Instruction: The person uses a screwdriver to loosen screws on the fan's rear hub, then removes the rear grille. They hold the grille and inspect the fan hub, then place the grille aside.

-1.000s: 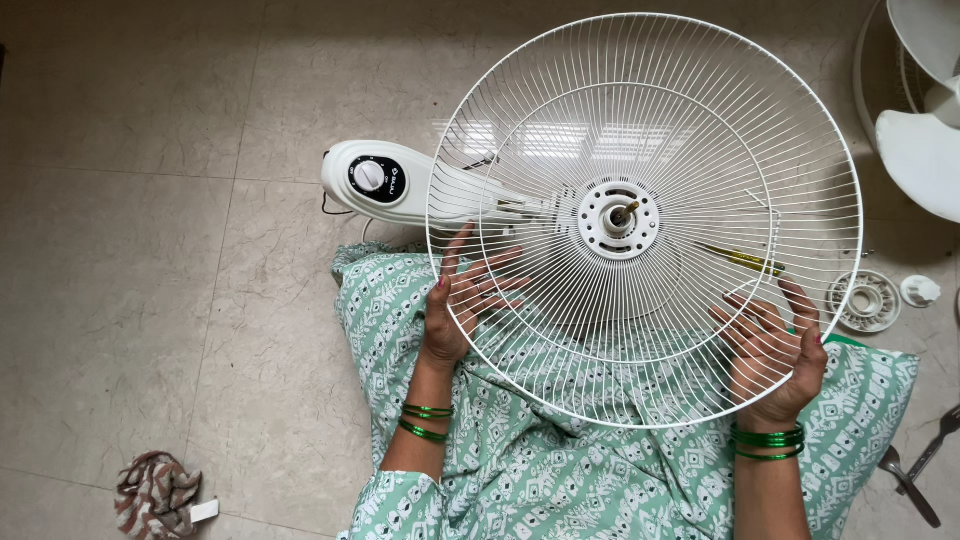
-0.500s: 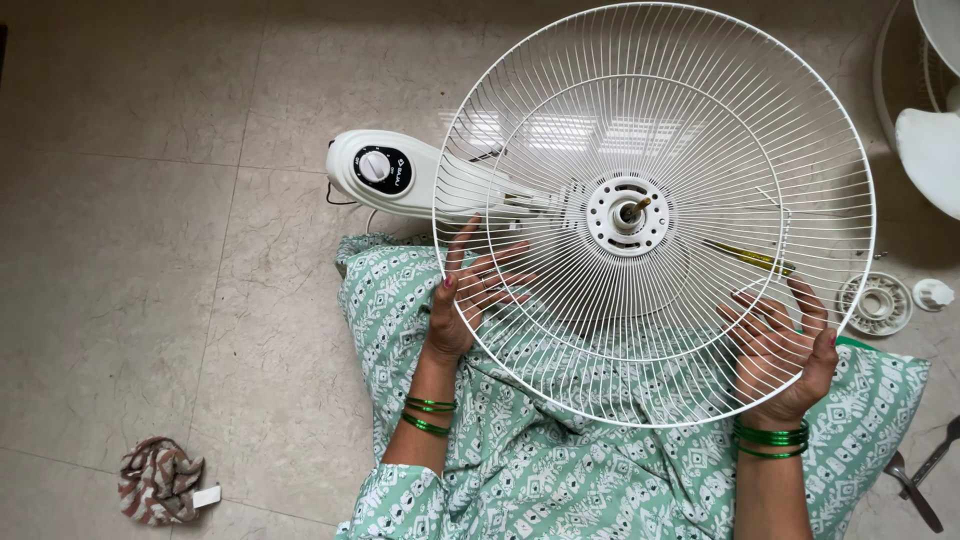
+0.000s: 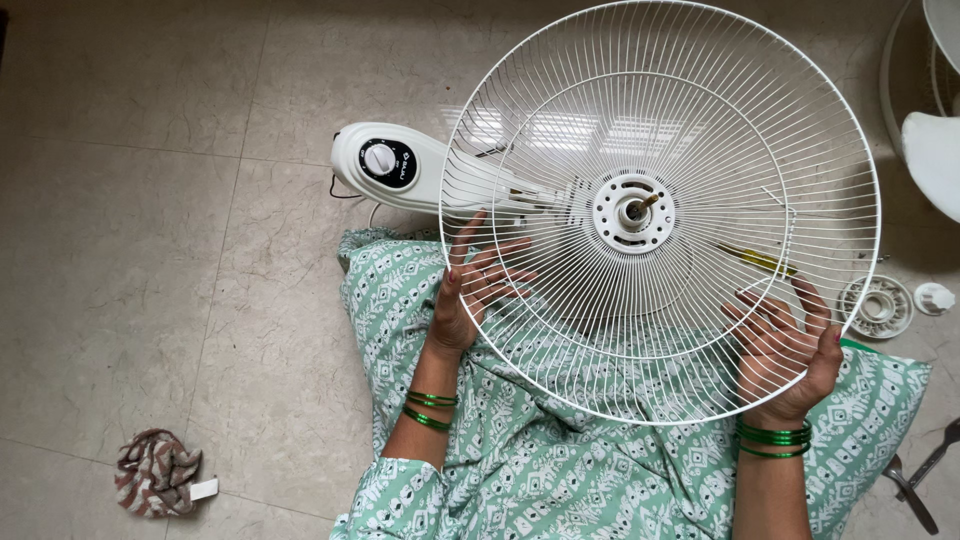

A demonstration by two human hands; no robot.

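- Step in hand, as judged: seating the rear fan guard [image 3: 660,215] onto the motor head; guard held over the lap, hub [image 3: 632,212] centred on the motor shaft [image 3: 643,204].
- Left hand [image 3: 465,300] behind the guard's lower-left wires, fingers spread and pressed flat against the mesh; palm open, no wire closed in the fist.
- Right hand [image 3: 790,345] at the guard's lower-right rim, fingers curled loosely through and behind the wires, thumb at the outer ring; light hold on the rim, not a tight clench.
- Guard position: tilted face-up toward the camera, above the green patterned cloth [image 3: 560,460] over the knees; fan body with control dial [image 3: 390,165] sticking out from the guard's left edge.
- Next move, as judged: needs the hub holes lined up with the motor face, then a retaining ring; white ring nut [image 3: 875,305] and small white cap [image 3: 935,298] lying on the floor just right of the guard.
- Yellow-green screwdriver [image 3: 755,260] visible through the wires, right of the hub.
- Guard look: white wire, radial spokes, two concentric rings, round plate at centre with slots; no visible bends.
- Rag [image 3: 155,470] on the floor well left of the guard; dark tool handles [image 3: 920,475] at lower right of the guard.
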